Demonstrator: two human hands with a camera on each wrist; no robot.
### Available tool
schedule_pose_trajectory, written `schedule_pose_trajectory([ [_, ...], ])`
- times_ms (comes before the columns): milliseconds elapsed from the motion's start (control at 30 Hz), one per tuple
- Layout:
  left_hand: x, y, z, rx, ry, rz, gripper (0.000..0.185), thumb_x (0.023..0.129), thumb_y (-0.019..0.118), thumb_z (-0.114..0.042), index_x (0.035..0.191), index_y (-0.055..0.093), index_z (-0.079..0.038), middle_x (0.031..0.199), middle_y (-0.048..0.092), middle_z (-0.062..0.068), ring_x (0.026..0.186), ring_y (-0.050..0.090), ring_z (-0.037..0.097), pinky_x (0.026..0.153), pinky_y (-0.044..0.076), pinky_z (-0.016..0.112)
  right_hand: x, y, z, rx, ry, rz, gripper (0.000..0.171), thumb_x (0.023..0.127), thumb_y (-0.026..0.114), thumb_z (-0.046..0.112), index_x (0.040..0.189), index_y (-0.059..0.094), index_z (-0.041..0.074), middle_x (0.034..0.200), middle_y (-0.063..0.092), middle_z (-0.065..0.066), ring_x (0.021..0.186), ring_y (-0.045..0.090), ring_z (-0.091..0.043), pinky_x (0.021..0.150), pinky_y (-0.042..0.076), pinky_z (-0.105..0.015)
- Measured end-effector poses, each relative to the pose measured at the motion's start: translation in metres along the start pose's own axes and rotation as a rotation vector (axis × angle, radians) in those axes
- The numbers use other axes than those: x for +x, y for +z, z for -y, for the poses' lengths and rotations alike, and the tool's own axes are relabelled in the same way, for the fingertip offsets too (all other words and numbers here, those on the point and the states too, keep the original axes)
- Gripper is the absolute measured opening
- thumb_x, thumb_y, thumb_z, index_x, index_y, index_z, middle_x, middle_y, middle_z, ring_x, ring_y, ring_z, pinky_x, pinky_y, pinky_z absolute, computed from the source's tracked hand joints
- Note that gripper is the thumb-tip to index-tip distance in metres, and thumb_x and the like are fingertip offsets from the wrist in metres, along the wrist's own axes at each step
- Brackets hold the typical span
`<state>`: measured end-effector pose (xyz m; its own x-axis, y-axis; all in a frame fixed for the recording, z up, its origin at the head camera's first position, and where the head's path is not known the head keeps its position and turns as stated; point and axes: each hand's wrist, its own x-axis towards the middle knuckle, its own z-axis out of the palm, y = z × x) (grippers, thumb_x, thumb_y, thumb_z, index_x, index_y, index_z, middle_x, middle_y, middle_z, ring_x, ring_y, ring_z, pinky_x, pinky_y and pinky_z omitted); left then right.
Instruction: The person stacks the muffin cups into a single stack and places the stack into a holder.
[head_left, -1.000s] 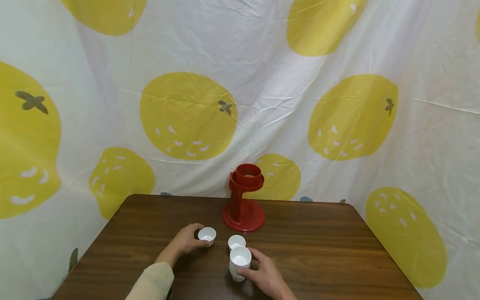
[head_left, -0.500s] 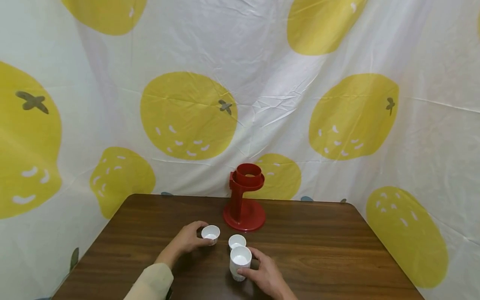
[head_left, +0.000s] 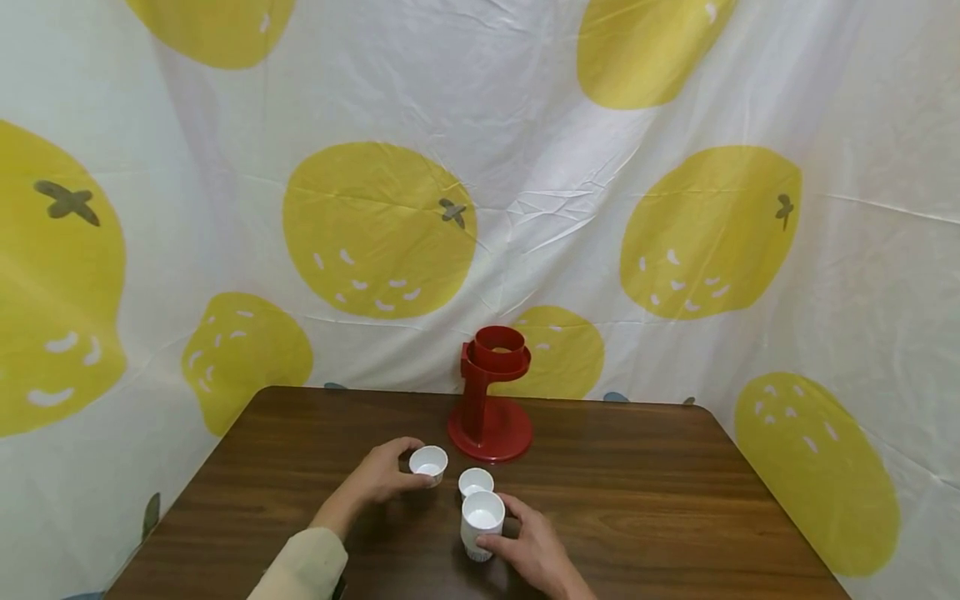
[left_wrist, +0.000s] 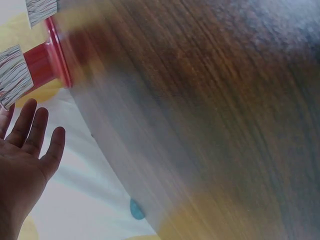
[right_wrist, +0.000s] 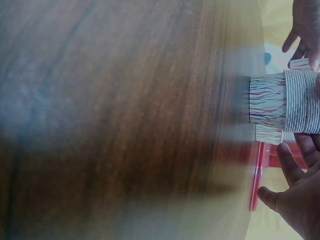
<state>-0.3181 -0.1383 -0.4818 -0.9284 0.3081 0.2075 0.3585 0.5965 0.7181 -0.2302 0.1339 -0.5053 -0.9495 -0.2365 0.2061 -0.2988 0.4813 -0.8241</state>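
My left hand (head_left: pixel 378 477) pinches a small white paper cup (head_left: pixel 428 465) between thumb and fingers. The left wrist view shows dark streaks on that cup (left_wrist: pixel 15 77), which is held away from the tabletop. Low in the middle, my right hand (head_left: pixel 534 546) grips a stack of nested paper cups (head_left: pixel 482 523); its ridged rims and coloured streaks show in the right wrist view. Just behind the stack, a single paper cup (head_left: pixel 476 482) stands upright on the table, its front partly hidden by the stack.
Behind the cups, a red stand (head_left: pixel 491 429) with a round base and a ring-shaped top sits near the back of the dark wooden table (head_left: pixel 637 492). A lemon-print cloth (head_left: pixel 540 167) hangs behind and around the table.
My left hand has carried its cup a little to the right and away from me, closer to the standing cup and red stand. The right hand and stack stay nearly still.
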Motion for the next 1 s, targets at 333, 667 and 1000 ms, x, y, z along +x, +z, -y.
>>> schedule_pose_trajectory([
  [333,0.001,-0.002,-0.008,-0.021,0.033,0.007,0.056,0.074,0.089,-0.029,0.117,0.063,-0.005,0.11,0.066,0.006,0.107,0.06,0.03,0.092,0.046,0.048,0.0,0.0,0.0,0.021,0.013,0.011,0.063,0.08,0.083,0.034,0.131,0.06,0.005,0.121,0.066,-0.006,0.12,0.055,-0.033,0.1,0.039,-0.059],
  [667,0.002,-0.004,-0.02,-0.014,0.075,0.023,0.054,0.073,0.089,-0.031,0.115,0.064,-0.007,0.106,0.065,0.006,0.099,0.059,0.025,0.088,0.047,0.044,0.0,0.0,0.0,0.038,0.026,0.019,0.063,0.08,0.083,0.032,0.132,0.06,0.004,0.122,0.066,-0.007,0.121,0.055,-0.035,0.1,0.039,-0.061],
  [1000,0.002,-0.006,-0.034,-0.011,0.13,0.041,0.054,0.074,0.088,-0.031,0.115,0.064,-0.006,0.104,0.065,0.004,0.096,0.058,0.021,0.086,0.048,0.041,0.0,0.0,-0.001,0.014,0.007,0.006,0.064,0.079,0.083,0.034,0.131,0.06,0.004,0.121,0.067,-0.007,0.118,0.056,-0.033,0.098,0.041,-0.058],
])
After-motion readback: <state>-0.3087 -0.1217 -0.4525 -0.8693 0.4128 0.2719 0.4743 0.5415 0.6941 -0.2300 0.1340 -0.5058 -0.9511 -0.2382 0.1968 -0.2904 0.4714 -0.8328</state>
